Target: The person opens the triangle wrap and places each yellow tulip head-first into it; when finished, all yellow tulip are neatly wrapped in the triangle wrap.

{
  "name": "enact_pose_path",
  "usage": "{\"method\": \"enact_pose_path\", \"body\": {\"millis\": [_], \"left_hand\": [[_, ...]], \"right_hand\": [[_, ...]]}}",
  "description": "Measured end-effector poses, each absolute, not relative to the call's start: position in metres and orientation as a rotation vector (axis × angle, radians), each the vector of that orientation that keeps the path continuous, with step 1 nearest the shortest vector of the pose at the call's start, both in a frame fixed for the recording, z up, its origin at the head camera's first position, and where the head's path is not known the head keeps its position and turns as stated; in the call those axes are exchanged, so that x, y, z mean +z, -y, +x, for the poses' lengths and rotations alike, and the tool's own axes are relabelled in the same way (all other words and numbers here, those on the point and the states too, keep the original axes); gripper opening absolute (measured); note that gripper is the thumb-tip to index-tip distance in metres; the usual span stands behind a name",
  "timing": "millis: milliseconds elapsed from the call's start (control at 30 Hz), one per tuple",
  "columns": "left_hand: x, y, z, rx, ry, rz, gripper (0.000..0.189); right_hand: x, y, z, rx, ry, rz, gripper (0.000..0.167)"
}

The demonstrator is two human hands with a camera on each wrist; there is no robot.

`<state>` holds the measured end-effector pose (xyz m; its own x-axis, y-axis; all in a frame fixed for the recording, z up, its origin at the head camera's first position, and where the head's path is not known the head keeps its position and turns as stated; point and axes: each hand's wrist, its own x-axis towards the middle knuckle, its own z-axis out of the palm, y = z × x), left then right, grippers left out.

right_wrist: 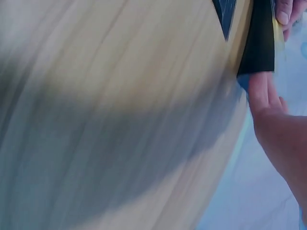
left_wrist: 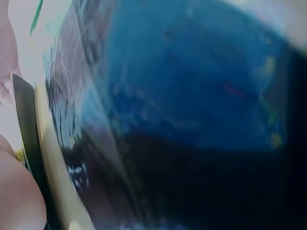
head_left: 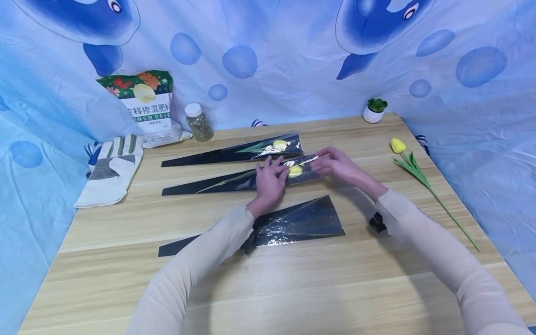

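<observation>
A yellow tulip [head_left: 295,171] lies inside the middle black flower sleeve [head_left: 230,182], its stem running left under the clear film. My left hand [head_left: 270,184] rests on this sleeve with fingers spread, thumb beside the bloom. At the sleeve's wide right end, my right hand [head_left: 337,166] holds the edge; in the right wrist view its fingers [right_wrist: 259,91] reach behind the dark sleeve edge [right_wrist: 259,48]. Behind lies another sleeve [head_left: 201,159] with a yellow tulip [head_left: 279,144] in it. A third sleeve [head_left: 299,223] lies flat in front, partly beneath my left forearm.
At the right lies a loose yellow tulip [head_left: 398,145] with a green stem. A small potted succulent [head_left: 374,111] stands at the back right. Back left are a fertilizer bag [head_left: 152,111], a white-lidded jar [head_left: 199,124] and white-grey gloves [head_left: 110,172]. A patterned blue curtain [head_left: 276,60] borders the table.
</observation>
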<state>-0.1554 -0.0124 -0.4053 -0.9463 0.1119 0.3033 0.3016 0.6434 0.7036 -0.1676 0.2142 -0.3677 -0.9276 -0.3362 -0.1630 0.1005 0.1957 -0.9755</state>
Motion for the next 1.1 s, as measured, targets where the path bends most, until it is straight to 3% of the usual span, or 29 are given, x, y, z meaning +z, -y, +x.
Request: {"method": "enact_pose_path", "body": {"millis": [600, 1100], "left_hand": [[-0.399, 0.025, -0.159, -1.161, 2.642, -0.5, 0.022], [-0.397, 0.037, -0.106, -1.026, 2.716, -0.693, 0.018]], "right_hand": [[-0.364, -0.266, -0.14, -1.492, -2.49, -0.224, 0.041], [-0.382, -0.288, -0.136, -1.259, -2.625, -0.343, 0.026]]}}
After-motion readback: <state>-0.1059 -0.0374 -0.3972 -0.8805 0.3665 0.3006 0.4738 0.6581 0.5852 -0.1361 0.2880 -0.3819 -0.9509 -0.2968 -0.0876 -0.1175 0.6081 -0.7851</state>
